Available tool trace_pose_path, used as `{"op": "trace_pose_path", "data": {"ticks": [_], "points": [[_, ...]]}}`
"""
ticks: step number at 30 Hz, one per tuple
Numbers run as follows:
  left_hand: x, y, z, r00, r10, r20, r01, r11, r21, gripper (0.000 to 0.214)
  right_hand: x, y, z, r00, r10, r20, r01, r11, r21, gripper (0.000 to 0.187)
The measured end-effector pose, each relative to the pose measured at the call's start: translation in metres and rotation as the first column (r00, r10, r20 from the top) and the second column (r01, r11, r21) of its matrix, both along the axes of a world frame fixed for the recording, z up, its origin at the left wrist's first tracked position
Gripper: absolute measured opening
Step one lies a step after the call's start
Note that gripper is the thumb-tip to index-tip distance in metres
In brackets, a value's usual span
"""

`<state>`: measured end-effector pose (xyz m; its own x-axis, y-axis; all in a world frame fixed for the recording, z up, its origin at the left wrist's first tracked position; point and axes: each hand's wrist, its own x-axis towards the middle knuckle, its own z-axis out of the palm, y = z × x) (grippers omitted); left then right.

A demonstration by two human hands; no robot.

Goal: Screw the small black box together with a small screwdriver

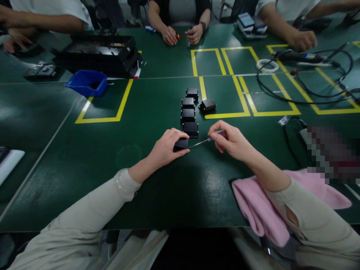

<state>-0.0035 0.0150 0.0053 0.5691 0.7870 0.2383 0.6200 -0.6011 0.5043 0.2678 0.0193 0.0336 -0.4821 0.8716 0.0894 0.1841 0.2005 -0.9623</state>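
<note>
Four small black boxes stand in a straight column just beyond your hands in the head view. They are matte, squared-off blocks, each nearly touching the next. A fifth box sits just right of the column, turned askew over a yellow tape line.

Your left hand is clamped on a sixth black box, thumb and fingers curled over it and pressing it to the green table mat, which is smooth with a dull sheen. Your right hand is pinched shut round a precision screwdriver — thin bright metal shaft, dark handle mostly hidden by your fingertips. Its tip meets the right edge of the held box.

A soft pink cloth lies crumpled under your right forearm. Far left, a blue plastic bin with a sloped open front sits beside a black tray. To the right, black cables loop over the tape rectangles near a white ring. Other people's hands rest at the far edge — well apart from yours.
</note>
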Motion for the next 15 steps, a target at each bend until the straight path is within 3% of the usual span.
{"op": "trace_pose_path", "data": {"ticks": [15], "points": [[0.0001,0.001,-0.0024,1.0,-0.01,0.011,0.01,1.0,0.029,0.035,0.0005,0.0004,0.0003,1.0,0.005,-0.003,-0.005,1.0,0.01,0.017]]}}
